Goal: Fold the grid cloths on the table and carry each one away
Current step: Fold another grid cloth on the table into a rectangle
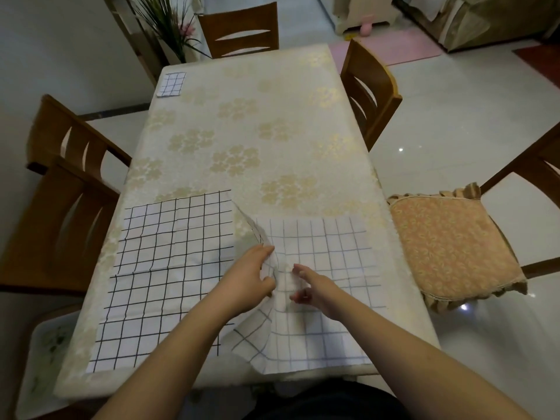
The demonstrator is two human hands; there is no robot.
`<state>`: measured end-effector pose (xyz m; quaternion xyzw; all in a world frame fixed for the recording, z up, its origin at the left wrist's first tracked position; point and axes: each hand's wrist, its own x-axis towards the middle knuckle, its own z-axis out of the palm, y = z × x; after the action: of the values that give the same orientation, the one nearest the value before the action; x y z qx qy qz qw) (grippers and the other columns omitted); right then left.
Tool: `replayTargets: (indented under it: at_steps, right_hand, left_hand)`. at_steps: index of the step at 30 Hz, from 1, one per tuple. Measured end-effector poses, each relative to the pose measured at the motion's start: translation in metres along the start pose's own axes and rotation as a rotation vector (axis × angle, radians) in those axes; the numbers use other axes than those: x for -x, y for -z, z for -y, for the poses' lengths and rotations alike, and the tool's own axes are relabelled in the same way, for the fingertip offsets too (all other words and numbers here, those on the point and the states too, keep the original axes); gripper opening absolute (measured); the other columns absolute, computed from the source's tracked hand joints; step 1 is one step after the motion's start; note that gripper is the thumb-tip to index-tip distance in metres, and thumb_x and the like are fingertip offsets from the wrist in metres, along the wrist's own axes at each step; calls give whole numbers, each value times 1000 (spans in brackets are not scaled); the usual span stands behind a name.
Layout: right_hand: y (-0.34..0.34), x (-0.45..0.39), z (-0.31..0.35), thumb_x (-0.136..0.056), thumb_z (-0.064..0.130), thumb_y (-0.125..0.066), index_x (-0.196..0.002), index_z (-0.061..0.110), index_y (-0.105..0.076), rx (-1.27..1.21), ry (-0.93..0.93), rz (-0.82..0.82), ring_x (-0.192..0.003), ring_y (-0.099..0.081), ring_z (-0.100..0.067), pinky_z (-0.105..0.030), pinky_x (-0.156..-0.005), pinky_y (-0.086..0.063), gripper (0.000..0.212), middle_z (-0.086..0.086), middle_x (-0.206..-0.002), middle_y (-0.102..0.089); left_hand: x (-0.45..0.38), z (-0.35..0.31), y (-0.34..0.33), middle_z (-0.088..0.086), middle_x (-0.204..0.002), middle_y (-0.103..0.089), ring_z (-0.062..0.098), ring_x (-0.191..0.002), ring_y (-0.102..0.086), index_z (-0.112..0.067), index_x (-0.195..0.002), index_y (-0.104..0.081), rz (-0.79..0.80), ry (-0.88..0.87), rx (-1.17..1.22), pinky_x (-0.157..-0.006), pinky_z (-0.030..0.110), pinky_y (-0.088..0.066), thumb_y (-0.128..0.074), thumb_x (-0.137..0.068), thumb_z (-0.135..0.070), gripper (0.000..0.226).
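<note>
Two white cloths with dark grid lines lie at the near end of the table (242, 131). The left grid cloth (169, 268) lies flat and spread out. The right grid cloth (321, 262) is rumpled along its left edge. My left hand (248, 280) pinches that raised left edge between thumb and fingers. My right hand (315, 286) hovers just to the right of it over the same cloth, fingers curled and apart, holding nothing that I can see. A small folded grid cloth (171, 84) rests at the table's far left corner.
A cream floral tablecloth covers the table. Wooden chairs stand at the left (60, 207), far end (239, 28) and right (369, 89); one at the near right carries an orange cushion (448, 247). A pale tray (45, 353) sits low at the near left. A plant (169, 22) stands behind.
</note>
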<state>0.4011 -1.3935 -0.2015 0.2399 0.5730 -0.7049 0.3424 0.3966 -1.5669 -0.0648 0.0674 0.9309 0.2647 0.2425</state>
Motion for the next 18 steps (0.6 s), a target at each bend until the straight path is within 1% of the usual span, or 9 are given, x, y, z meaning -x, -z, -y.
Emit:
replayTargets:
  at_steps: [2,4,6,8,10,12,14,17,18]
  right_hand:
    - [21,5,0,-101,36,-43,-134,22,-51,-56,28,33,-97,-69,-22,-39,-96,-51,37,6,-129,-59]
    - [43,10,3,-100,35,-41,-130,23,-55,-112,37,37,-105,-68,-21,-38,-96,-50,36,4,-133,-60]
    - [65,16,6,-101,35,-37,-130,22,-56,-158,27,29,-99,-69,-17,-35,-88,-52,37,1,-129,-64]
    - [86,22,9,-103,39,-29,-130,21,-55,-196,17,11,-84,-68,-12,-29,-69,-52,41,2,-119,-66]
    - [109,26,10,-104,46,-23,-125,25,-57,-225,26,-11,-76,-60,-10,-26,-61,-47,45,5,-104,-61]
    - [129,31,11,-101,56,-19,-121,31,-58,-214,32,-21,-90,-54,-11,-31,-73,-44,51,8,-105,-54]
    - [145,35,9,-99,61,-19,-128,32,-55,-210,34,-24,-110,-49,-16,-36,-90,-40,55,8,-113,-53]
    - [156,36,2,-100,51,-36,-137,24,-47,-143,66,-84,-120,-50,-20,-36,-100,-42,47,3,-125,-53]
    - [158,34,-2,-100,47,-43,-141,19,-43,-80,84,-108,-123,-50,-21,-35,-101,-44,50,2,-130,-51]
  left_hand:
    - [-7,-22,-13,-3,-160,-21,16,-140,-33,-24,-152,-26,-6,-19,14,-112,27,-29,-56,-91,-16,68]
    - [-14,-46,-30,-3,-160,-20,14,-136,-38,-23,-152,-27,6,-42,51,-108,23,-29,-56,-91,-13,67]
    - [-23,-67,-50,-3,-159,-20,14,-133,-41,-22,-151,-29,30,-70,71,-105,22,-32,-55,-91,-12,67]
    - [-33,-83,-73,-3,-158,-20,15,-135,-40,-22,-150,-29,50,-121,74,-107,21,-31,-55,-91,-15,65]
    - [-42,-93,-95,-2,-159,-18,16,-139,-37,-25,-150,-29,74,-173,85,-111,28,-34,-55,-93,-24,63]
    - [-47,-96,-112,-5,-159,-17,14,-135,-41,-31,-149,-30,102,-197,121,-106,32,-44,-56,-94,-32,60]
    - [-49,-95,-124,-10,-158,-19,10,-126,-50,-35,-147,-32,102,-211,171,-99,28,-49,-56,-95,-37,57]
    - [-46,-86,-130,-13,-150,-33,-1,-119,-50,-34,-143,-41,48,-245,210,-91,12,-47,-56,-95,-34,50]
    - [-45,-81,-130,-13,-145,-39,-3,-117,-49,-32,-141,-44,17,-249,219,-87,8,-46,-56,-96,-31,47]
